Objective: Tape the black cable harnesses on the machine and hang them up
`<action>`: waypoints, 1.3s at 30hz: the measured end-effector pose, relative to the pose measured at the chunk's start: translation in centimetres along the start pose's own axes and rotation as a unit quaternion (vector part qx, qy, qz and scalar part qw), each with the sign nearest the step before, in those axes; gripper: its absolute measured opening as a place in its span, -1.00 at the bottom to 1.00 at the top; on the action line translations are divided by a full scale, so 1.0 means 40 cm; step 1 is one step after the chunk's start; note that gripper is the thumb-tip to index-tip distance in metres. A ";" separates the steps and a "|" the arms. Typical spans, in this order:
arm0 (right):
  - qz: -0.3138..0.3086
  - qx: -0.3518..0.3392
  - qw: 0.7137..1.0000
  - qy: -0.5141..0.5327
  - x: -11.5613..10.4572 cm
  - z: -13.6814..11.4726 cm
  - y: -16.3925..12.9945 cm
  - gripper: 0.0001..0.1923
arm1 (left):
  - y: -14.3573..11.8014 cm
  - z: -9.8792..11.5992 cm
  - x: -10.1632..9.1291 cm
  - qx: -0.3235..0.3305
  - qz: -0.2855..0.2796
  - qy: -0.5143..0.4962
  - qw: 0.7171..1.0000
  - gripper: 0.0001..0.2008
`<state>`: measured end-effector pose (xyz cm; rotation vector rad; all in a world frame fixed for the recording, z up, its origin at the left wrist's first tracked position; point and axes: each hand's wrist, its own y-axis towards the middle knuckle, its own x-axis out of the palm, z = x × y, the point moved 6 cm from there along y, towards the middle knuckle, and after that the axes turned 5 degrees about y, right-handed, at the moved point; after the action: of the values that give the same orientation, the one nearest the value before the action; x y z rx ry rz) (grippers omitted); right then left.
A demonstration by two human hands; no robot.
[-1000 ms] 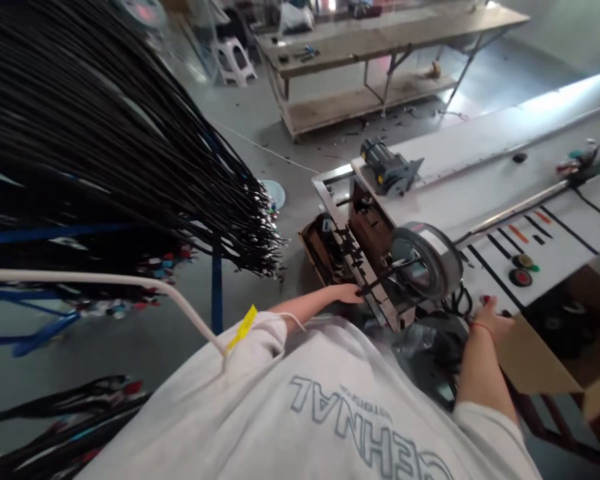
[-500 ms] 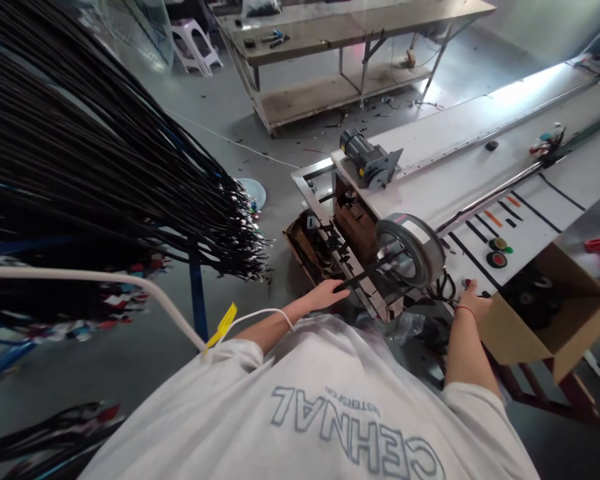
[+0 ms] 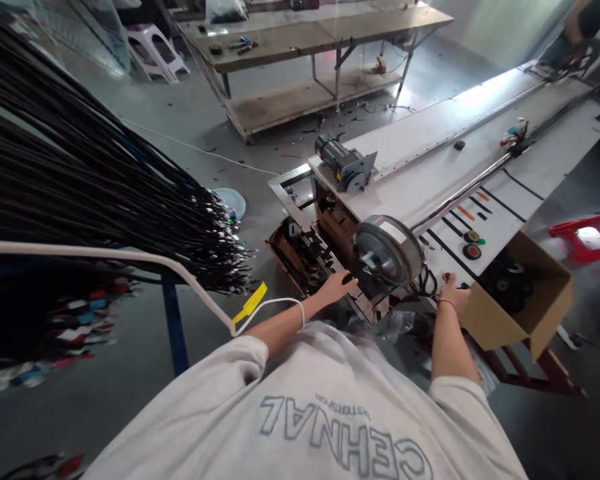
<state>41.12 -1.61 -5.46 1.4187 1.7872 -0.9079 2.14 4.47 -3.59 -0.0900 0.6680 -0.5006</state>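
Note:
My left hand (image 3: pixel 336 288) is at the end of the metal frame, its fingers closed around something dark that looks like the end of a black strip (image 3: pixel 349 277). Just beyond it stands a grey reel (image 3: pixel 395 250) with a white label and a metal hub. My right hand (image 3: pixel 455 297) reaches to the near edge of the white bench, with a fingertip on a small red button (image 3: pixel 447 276) and the thumb held apart. Nothing is gripped in it. Further up the bench lie a round black piece with a red centre (image 3: pixel 472 251) and a yellowish round piece (image 3: pixel 473 237).
An open cardboard box (image 3: pixel 550 313) of black parts stands right of my right hand. A motor (image 3: pixel 340 157) sits on the long white bench (image 3: pixel 415 183). Bundled black cables (image 3: pixel 145 193) hang at left. A red stool (image 3: pixel 587 237) is at right; a person's arm (image 3: pixel 575 23) shows far right.
The view has swung right, so the bench sits further left. The long black length between my left hand and the reel no longer shows. My right hand stays at the red button.

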 end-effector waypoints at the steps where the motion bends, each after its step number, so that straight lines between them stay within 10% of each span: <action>1: 0.001 0.000 1.000 0.001 0.000 0.001 0.001 -0.29 | 0.007 0.003 0.002 -0.005 0.004 0.004 1.000 -0.75; 9: 0.004 -0.004 1.000 -0.010 0.007 0.005 0.006 -0.28 | 0.016 -0.024 0.021 -0.001 0.003 0.027 1.000 -0.75; 19: -0.002 -0.013 1.000 0.017 0.007 0.007 0.010 -0.29 | -0.086 -0.248 0.056 -0.096 -0.161 0.139 0.972 -0.78; 27: 0.008 -0.017 1.000 0.024 0.007 0.007 0.005 -0.30 | -0.117 -0.174 -0.024 -0.010 -0.052 -0.002 0.999 -0.55; 39: 0.007 -0.011 0.999 0.029 0.015 0.018 0.016 -0.28 | -0.007 -0.043 0.000 0.019 -0.038 0.014 0.999 -0.63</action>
<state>41.68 -1.80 -6.43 1.4555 1.8224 -0.8459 0.97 4.37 -4.85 -0.0735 0.6842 -0.5889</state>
